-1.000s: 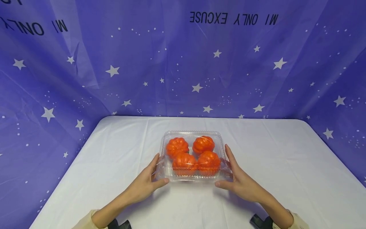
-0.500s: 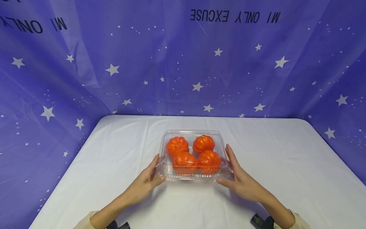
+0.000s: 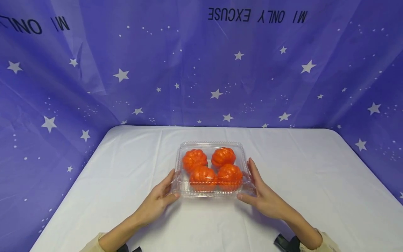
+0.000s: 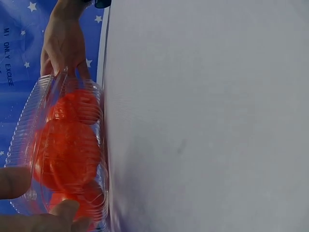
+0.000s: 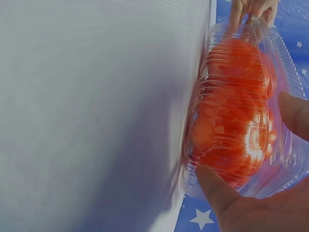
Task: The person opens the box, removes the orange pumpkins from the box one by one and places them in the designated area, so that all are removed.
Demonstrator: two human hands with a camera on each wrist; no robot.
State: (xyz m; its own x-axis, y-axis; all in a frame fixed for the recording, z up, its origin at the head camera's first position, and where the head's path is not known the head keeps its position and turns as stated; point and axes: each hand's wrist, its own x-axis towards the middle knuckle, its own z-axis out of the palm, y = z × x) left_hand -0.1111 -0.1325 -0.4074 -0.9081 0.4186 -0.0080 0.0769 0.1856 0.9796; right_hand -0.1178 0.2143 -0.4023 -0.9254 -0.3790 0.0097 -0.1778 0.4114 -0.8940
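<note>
Several orange toy pumpkins (image 3: 203, 176) sit inside a clear plastic clamshell container (image 3: 217, 144). It stands at the middle of the white table, its lid lying over the pumpkins; whether the lid is latched I cannot tell. My left hand (image 3: 157, 197) holds the container's left side, thumb at the near corner and fingers along the side wall. On the opposite side, my right hand (image 3: 267, 196) holds it in the same way. In the right wrist view the thumb (image 5: 293, 115) is at the rim and a finger (image 5: 217, 186) touches the ridged lower wall.
A white cloth (image 3: 315, 168) covers the table around the container. Behind and to both sides hangs a purple curtain (image 3: 170, 70) printed with white stars and lettering. Dark wrist devices (image 3: 286, 242) show near the bottom edge.
My left thumb has drawn in slightly against the container's near left corner. The container and my right hand keep nearly the same place; the head view has shifted a little.
</note>
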